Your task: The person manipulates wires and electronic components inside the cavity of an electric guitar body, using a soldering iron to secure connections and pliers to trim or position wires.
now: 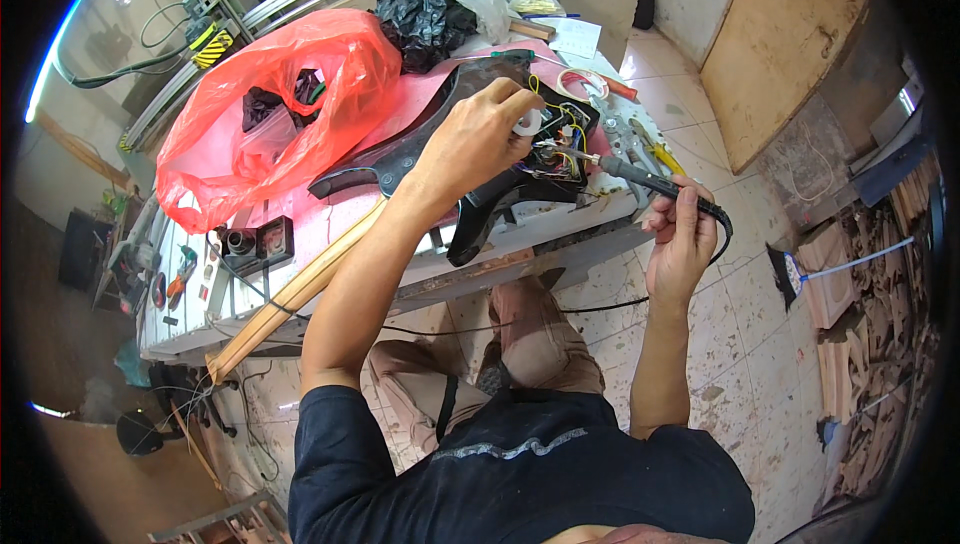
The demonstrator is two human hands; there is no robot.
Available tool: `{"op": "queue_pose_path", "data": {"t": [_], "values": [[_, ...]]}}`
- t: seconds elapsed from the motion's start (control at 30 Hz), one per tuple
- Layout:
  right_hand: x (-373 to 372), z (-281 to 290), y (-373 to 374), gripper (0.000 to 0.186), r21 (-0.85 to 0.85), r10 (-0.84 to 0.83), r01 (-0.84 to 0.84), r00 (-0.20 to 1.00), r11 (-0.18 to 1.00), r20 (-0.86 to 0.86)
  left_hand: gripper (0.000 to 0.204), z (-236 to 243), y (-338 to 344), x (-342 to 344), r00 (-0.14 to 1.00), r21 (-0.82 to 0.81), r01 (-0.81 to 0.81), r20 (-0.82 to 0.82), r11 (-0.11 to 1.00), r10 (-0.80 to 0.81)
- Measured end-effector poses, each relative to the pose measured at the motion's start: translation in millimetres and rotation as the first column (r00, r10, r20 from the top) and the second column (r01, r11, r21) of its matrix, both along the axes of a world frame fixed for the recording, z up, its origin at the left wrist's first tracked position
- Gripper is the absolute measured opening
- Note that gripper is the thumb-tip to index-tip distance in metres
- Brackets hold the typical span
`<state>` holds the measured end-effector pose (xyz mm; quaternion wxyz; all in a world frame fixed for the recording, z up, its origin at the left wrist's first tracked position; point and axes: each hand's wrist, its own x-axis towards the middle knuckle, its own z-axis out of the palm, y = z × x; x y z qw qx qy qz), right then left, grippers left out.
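Treat the step in hand as soldering, judging by the tool and the opened wiring; your right hand (pixel 680 229) grips the soldering iron (pixel 648 180) by its handle, fingers closed around it, with the tip angled left into the cavity wiring (pixel 572 144); your left hand (pixel 482 131) is closed in a pinch on a small white roll (pixel 527 123), apparently the solder supply; whether the tip touches a joint cannot be told from this view.

Steady the left wrist on the black guitar body (pixel 408 139) before feeding; heat the terminal first, then bring solder to the joint rather than to the tip; hold the iron's shaft clear of the thin yellow wires (pixel 570 131), since brief contact could melt insulation; leave slack in the black cord (pixel 724 234) behind your right hand, so that it does not drag the tip; hold the wire still until the joint sets.

The guitar body lies on the worktop (pixel 190 329), ahead of you; its opened cavity sits between your hands, just right of the left fingertips and forward and left of the right hand; the left forearm crosses over the body, while the right hand stands apart from it, beyond the worktop's near edge.
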<state>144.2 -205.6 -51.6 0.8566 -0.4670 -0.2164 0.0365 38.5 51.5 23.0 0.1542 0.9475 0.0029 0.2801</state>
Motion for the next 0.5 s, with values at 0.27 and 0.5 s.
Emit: {"op": "queue_pose_path", "data": {"t": [0.27, 0.5], "values": [[1.1, -1.4, -0.5, 0.028, -0.002, -0.004, 0.004, 1.0, 1.0, -0.003, 0.044, 0.4, -1.2, 1.1, 1.0, -0.007, -0.009, -0.004, 1.0, 0.009], [0.6, -1.3, 0.9, 0.027, -0.009, -0.009, 0.009, 1.0, 1.0, 0.017, 0.043, -0.2, -0.3, 0.9, 1.0, -0.005, -0.004, -0.006, 1.0, 0.004]]}}
